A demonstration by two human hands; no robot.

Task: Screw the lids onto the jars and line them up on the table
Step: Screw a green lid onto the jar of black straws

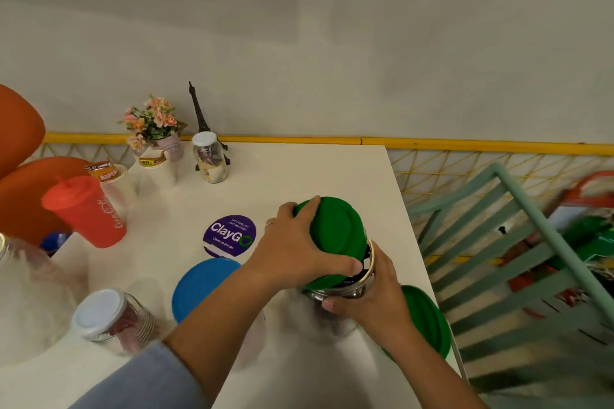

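My left hand (pixel 292 252) grips a green lid (pixel 335 236), holding it tilted over the mouth of a clear glass jar (pixel 339 305) near the table's right edge. My right hand (pixel 368 295) is wrapped around that jar's neck, just under its metal rim (pixel 371 256). A second green-lidded jar (pixel 428 322) stands behind my right wrist at the table's edge. A blue-lidded jar (pixel 199 285) sits partly hidden under my left forearm. A white-lidded glass jar (pixel 109 319) is at the near left, and another white-lidded jar (pixel 209 158) stands at the back.
A red lidded cup (pixel 86 209), paper cups (pixel 159 169), a flower pot (pixel 156 129) and a small tower model (pixel 199 109) crowd the back left. A purple round sticker (pixel 229 236) lies mid-table (pixel 299 169). A green slatted chair (pixel 518 242) stands right of the table.
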